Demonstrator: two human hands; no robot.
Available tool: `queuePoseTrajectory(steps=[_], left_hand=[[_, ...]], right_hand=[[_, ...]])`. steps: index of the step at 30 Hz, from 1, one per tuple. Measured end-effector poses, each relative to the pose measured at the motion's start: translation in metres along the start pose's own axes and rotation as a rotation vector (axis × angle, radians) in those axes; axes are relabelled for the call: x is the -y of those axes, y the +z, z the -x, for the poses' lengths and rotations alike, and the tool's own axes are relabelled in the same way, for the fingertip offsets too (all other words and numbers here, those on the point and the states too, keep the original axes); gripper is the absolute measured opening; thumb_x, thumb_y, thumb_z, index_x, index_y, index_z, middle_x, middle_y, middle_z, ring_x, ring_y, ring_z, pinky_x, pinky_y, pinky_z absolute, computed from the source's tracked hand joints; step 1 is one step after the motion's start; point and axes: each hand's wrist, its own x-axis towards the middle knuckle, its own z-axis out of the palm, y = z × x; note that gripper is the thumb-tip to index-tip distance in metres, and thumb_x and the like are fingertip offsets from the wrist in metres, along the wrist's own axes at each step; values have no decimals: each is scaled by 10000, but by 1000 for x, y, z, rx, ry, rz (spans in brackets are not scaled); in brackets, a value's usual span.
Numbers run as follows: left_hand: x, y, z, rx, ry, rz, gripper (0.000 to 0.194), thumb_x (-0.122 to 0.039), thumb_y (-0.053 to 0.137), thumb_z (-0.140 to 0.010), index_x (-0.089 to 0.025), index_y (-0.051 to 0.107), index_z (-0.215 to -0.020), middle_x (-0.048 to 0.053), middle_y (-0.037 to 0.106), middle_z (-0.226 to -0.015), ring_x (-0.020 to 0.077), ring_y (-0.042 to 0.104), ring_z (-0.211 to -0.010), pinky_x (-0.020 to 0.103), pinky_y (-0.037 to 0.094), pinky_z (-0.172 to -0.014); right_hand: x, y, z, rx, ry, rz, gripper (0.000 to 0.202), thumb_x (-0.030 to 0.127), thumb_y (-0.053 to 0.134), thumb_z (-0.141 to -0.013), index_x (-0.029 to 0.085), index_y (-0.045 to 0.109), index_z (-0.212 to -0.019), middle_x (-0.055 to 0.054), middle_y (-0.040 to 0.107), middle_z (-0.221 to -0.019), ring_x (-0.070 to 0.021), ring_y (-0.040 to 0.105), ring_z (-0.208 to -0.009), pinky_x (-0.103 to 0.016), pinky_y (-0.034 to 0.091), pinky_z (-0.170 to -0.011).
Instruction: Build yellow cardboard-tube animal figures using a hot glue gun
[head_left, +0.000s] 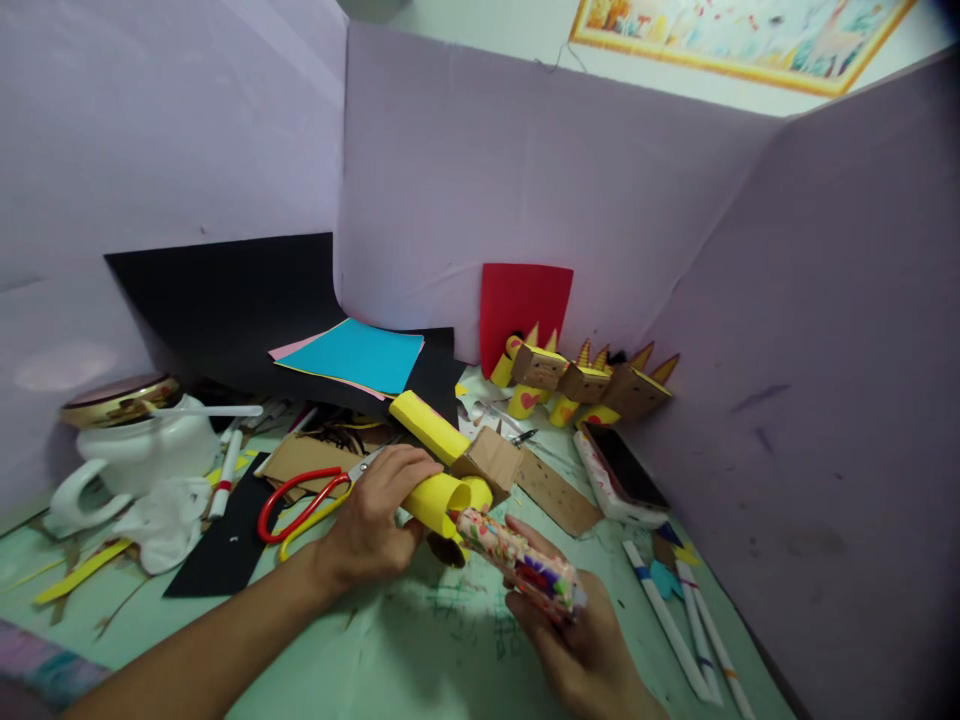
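My left hand (382,515) is wrapped round a yellow paper tube (437,500), which lies beside a small cardboard box (491,457) and other rolled yellow pieces. In my right hand (581,640) is a flower-patterned glue gun (517,560), its tip touching or very near the open end of the tube. Behind them a longer yellow roll (429,427) slants back to the left. Red-handled scissors (304,505) lie just left of my left hand, their blades partly hidden by it.
Several yellow figures with cardboard heads (540,368) stand at the back right, near a phone (626,465). White markers (667,620) lie at right. A white pot (150,445) and crumpled tissue (169,525) are at left, blue paper (356,355) behind. Purple panels (525,180) surround the table.
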Motion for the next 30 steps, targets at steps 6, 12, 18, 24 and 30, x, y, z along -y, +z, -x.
queuePoseTrajectory(steps=[6,12,18,24,30], left_hand=[[-3,-1,-2,-7,6,-10,490,-9,536,-626,-135,544,-1099,135,609,-1046,269,566,-1001,465,480,-888],[-4,-1,-1,12,1,-2,520,-11,528,-618,-172,536,-1112,119,608,-1055,268,571,-994,467,486,-875],[-3,0,-2,25,13,-8,543,1,527,-597,-165,531,-1114,128,595,-1063,272,562,-997,466,484,-879],[-4,-1,-1,27,21,-15,532,3,539,-593,-148,540,-1102,132,599,-1060,274,559,-1005,470,471,-904],[-5,-2,-1,29,28,-11,529,-2,534,-599,-152,542,-1107,131,604,-1056,270,564,-994,471,473,-898]], right_hand=[[-4,-1,0,-6,-71,89,511,212,488,-882,220,410,-1387,-85,702,-1126,-208,710,-827,-241,553,-733],[-3,0,-2,-30,-12,56,469,232,511,-871,213,481,-1339,-87,720,-1038,-209,705,-782,-262,556,-710],[0,-2,-2,-57,24,49,405,279,509,-863,200,571,-1255,-64,695,-768,-229,667,-667,-291,545,-644],[2,1,-1,-112,150,-16,326,352,563,-830,199,658,-1103,-16,598,-575,-181,558,-492,-259,489,-508],[6,4,-2,-167,192,-77,218,370,554,-831,195,675,-782,-39,635,-632,-175,579,-533,-254,501,-539]])
